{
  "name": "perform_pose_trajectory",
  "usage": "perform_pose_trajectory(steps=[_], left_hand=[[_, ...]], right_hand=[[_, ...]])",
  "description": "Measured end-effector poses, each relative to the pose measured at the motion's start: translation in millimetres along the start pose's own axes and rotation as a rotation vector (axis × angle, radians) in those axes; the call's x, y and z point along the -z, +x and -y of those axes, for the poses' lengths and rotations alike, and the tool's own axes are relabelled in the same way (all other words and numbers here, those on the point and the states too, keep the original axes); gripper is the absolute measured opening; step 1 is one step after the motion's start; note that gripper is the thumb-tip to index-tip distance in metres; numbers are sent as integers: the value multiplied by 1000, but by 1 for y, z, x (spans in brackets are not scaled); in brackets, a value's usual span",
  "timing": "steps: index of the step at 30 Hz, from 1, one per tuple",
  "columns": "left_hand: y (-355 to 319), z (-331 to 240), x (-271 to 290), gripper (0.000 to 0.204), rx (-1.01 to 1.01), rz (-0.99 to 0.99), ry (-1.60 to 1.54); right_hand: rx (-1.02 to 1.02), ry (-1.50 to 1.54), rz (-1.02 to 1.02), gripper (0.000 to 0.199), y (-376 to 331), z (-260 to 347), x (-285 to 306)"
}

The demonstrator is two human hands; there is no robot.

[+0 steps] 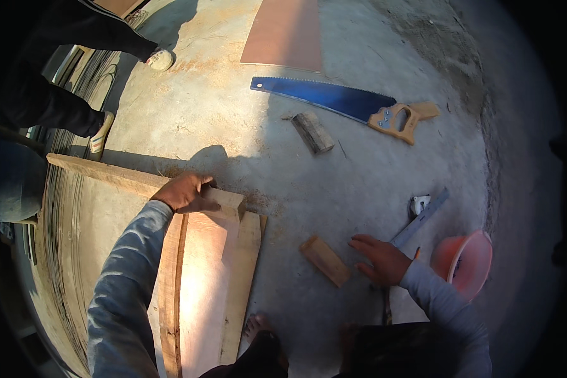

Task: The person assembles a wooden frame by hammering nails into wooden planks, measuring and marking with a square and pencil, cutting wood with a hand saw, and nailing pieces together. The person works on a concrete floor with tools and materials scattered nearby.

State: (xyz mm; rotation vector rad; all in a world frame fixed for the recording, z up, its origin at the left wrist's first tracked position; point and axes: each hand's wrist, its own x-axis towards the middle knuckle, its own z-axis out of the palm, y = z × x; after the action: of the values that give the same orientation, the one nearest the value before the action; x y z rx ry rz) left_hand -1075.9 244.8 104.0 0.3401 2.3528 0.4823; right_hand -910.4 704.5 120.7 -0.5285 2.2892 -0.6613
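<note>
A long wooden beam [104, 172] lies crosswise over the far end of a wooden frame with upright boards [172, 296] and a pale panel [203, 283]. My left hand [186, 193] is closed over the beam near its right end, thumb on the near side. My right hand [383, 259] hovers at the right with fingers stretched apart, holding nothing. Just left of it a small wood block [325, 260] lies on the floor. Beyond it are a metal ruler [422, 217] and a tape measure [420, 204], the ruler's near end hidden by the hand.
A handsaw [334, 103] with a blue blade and wooden handle lies ahead, near a wood offcut [313, 133]. A pink plastic tub [463, 261] stands at the right. A brown sheet [283, 34] lies far off. Another person's legs [75, 107] are at the upper left.
</note>
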Motion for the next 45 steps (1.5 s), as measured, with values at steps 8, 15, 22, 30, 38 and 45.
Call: perform_pose_trajectory(steps=[8,15,22,30,38,45], left_hand=[[22,6,-9,67,-41,-45,261],[15,45,-24,110,-88,-124,389],[-9,73,6,95,42,-189,560],[-34,29,10,70,-238,-192,637],[-31,-30,-34,35,-313,-154,471],[-32,-29,-59,65,-155,-194,430]], right_hand=[[40,-129,140,60,71,52,31],[182,102,-463,83,193,120,-28],[86,-18,-435,79,238,147,-55],[204,-93,-418,75,184,109,-32],[312,-212,-380,78,132,62,-7],[246,-339,-384,79,159,45,0]])
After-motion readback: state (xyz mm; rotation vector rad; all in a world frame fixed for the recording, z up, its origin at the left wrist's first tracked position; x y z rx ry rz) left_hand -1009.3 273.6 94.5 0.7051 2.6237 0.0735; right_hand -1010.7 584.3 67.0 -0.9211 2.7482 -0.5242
